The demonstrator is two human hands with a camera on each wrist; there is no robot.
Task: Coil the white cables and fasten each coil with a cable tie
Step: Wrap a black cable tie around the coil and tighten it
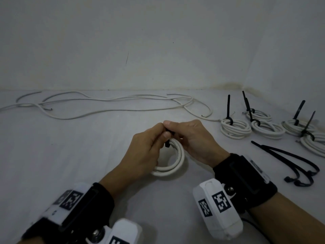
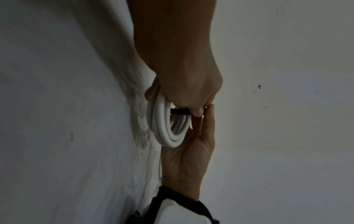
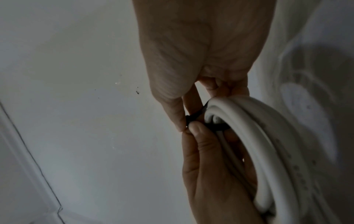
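A small coil of white cable (image 1: 177, 162) stands tilted on the pale surface between my hands. A black cable tie (image 1: 168, 142) wraps its upper strands. My left hand (image 1: 156, 138) pinches the tie with thumb and forefinger, and its other fingers curl round the coil (image 2: 164, 128). My right hand (image 1: 177, 128) meets it from the right, thumb and forefinger pinching the tie (image 3: 199, 112) while the remaining fingers hook the coil's (image 3: 268, 136) top. The tie's (image 2: 179, 111) head is hidden between the fingertips.
Loose white cables (image 1: 105, 104) sprawl along the back by the wall. Several tied coils (image 1: 235, 128) with upright black tie tails sit at the right. Spare black cable ties (image 1: 290, 162) lie near the right wrist.
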